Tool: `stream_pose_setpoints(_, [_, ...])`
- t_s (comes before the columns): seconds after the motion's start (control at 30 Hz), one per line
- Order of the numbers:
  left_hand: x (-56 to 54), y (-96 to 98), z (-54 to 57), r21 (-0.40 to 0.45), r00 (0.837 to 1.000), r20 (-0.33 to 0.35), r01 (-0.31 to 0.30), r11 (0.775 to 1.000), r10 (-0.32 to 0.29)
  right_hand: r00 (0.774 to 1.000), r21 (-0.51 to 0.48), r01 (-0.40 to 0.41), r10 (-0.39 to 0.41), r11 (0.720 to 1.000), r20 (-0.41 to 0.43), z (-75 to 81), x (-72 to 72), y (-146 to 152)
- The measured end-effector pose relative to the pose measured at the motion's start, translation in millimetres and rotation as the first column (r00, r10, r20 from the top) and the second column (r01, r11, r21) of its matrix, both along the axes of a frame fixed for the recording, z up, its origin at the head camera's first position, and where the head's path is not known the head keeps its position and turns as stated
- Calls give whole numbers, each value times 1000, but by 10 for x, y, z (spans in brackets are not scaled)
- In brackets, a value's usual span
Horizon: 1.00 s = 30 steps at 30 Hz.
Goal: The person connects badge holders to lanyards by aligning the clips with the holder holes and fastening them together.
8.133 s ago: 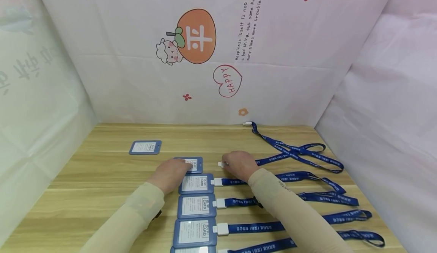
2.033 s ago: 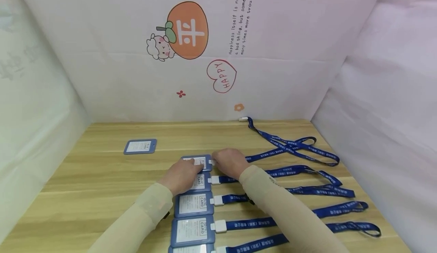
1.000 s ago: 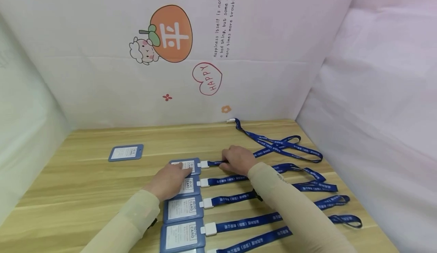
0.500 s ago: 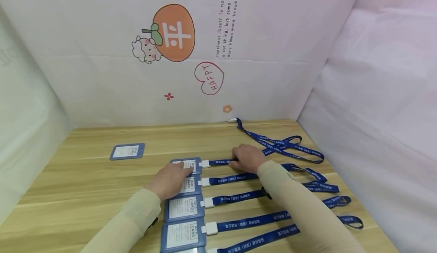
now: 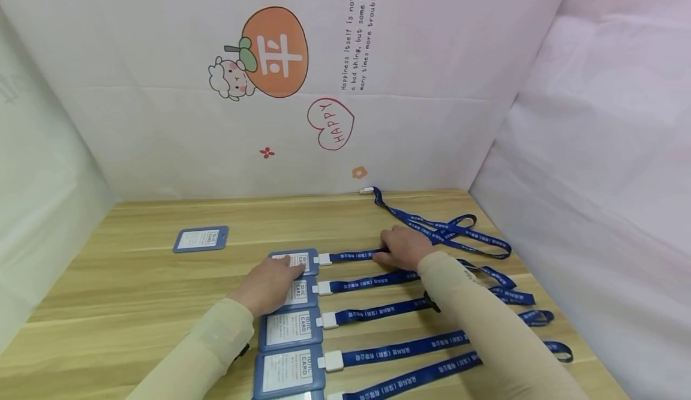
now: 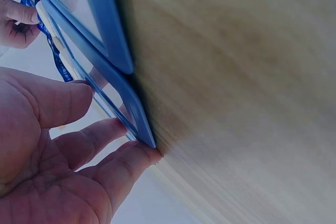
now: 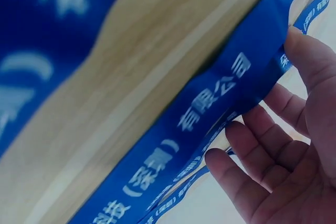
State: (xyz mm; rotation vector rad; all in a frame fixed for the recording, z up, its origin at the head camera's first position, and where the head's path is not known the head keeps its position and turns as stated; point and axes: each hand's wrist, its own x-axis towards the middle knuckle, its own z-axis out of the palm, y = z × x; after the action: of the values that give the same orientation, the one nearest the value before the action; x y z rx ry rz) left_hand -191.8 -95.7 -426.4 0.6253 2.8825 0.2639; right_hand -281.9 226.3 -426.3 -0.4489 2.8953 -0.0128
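My left hand (image 5: 267, 285) rests on the top blue badge holder (image 5: 310, 262) of a column in the head view. Its fingertips touch that holder's edge in the left wrist view. A white clip (image 5: 325, 259) joins this holder to a blue lanyard (image 5: 351, 256) stretched to the right. Further along that strap, my right hand (image 5: 405, 248) pinches it between thumb and index finger. In the right wrist view the lanyard (image 7: 210, 98) runs between them, the other fingers lying loosely bent. Part of the strap is hidden under the right hand.
Below lie several more badge holders (image 5: 288, 371), each with a clip and lanyard (image 5: 399, 349) running right. A lone badge holder (image 5: 201, 240) lies at the back left. Another lanyard (image 5: 459, 238) lies looped at the back right, against the back wall (image 5: 162, 148).
The top holder, earlier apart from its clip, is now joined to it. My right hand has slid right along the lanyard, straightening it. My left hand stays on the holder.
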Motion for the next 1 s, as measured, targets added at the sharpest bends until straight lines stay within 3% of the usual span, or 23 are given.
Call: stream_pose_setpoints(1.0, [11,17,-14,2,1000,-2,-14,1000,14,986,110,163,-166,980,23,36,-66,454])
